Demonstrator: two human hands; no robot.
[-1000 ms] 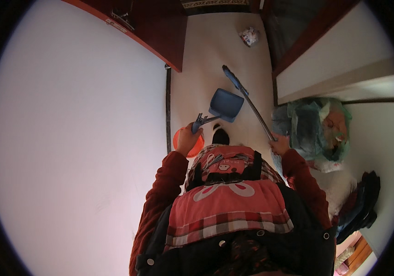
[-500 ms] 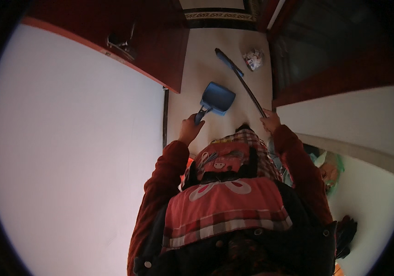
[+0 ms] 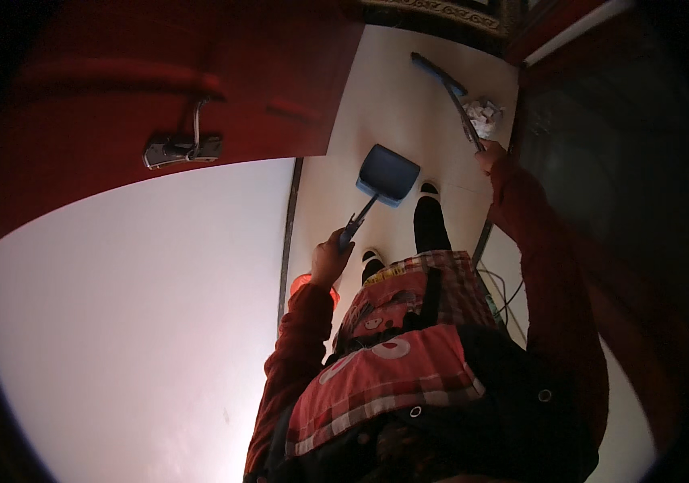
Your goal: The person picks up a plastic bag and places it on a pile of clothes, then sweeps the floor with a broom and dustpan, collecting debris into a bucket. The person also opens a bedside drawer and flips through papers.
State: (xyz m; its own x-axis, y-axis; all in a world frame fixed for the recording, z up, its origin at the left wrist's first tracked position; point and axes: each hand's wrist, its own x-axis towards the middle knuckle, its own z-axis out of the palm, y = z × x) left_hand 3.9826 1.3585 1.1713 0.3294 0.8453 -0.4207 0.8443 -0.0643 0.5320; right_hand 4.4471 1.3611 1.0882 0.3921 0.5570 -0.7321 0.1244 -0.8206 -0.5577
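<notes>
My left hand (image 3: 331, 258) is closed round the handle of a blue dustpan (image 3: 389, 172), whose pan is in front of my feet over the pale floor. My right hand (image 3: 490, 155), farther forward and to the right, grips the dark stick of a broom (image 3: 463, 115). The broom's blue head (image 3: 439, 74) is at the far part of the floor. Close beside the stick lies a crumpled whitish bundle (image 3: 484, 117), perhaps a plastic bag with litter; its contents cannot be made out.
A dark red door (image 3: 280, 97) with a metal handle (image 3: 183, 148) stands open at the left, beside a white wall (image 3: 135, 306). Dark glass panels (image 3: 602, 161) line the right. A patterned dark border (image 3: 441, 14) crosses the far floor. Something red (image 3: 300, 283) is behind my left wrist.
My right hand has reached forward with the broom, bringing its head and stick nearer the bundle. The view has turned and moved forward; my feet now show. The left hand still holds the dustpan.
</notes>
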